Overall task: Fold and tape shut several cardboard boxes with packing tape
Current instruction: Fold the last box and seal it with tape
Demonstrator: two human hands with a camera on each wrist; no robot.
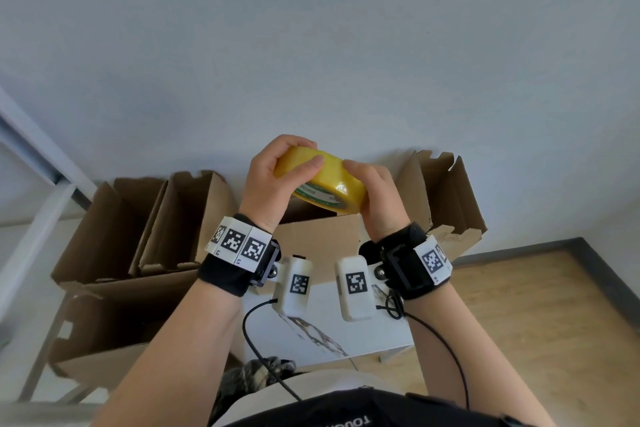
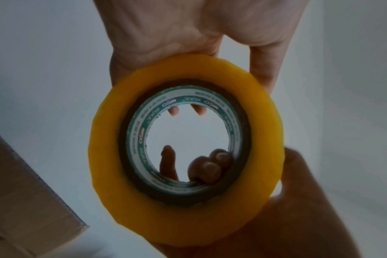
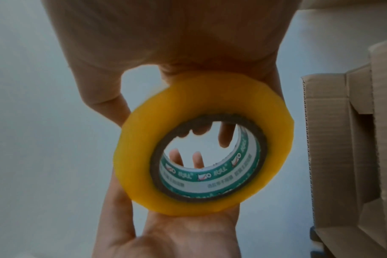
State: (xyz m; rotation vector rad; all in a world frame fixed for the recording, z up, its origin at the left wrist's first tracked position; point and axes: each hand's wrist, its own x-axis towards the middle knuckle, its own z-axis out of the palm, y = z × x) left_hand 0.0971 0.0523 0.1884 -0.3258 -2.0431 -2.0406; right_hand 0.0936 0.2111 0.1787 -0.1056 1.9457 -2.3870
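**Looking for the end of the tape**

Big brown cardboard boxes (image 1: 114, 229) are standing open along the white wall (image 1: 311, 28), with their flaps sticking up. One more box (image 1: 318, 239) is sitting right under the hands, so it is probably the one waiting to be taped. None of the boxes in view is looking taped shut yet, so most of the job is likely still to come.

The tape roll (image 1: 329, 184) is being held up in the air above that box, between both hands. The left hand (image 1: 273, 184) is wrapping its fingers over the top of the yellow roll, with the thumb lying on the outer face. The right hand (image 1: 374, 198) is cupping the other side, with its fingers curling round the rim. Both hands are closed on the roll, one on each side. They are probably holding it this way to turn it and feel for the loose end, which is too thin to see here
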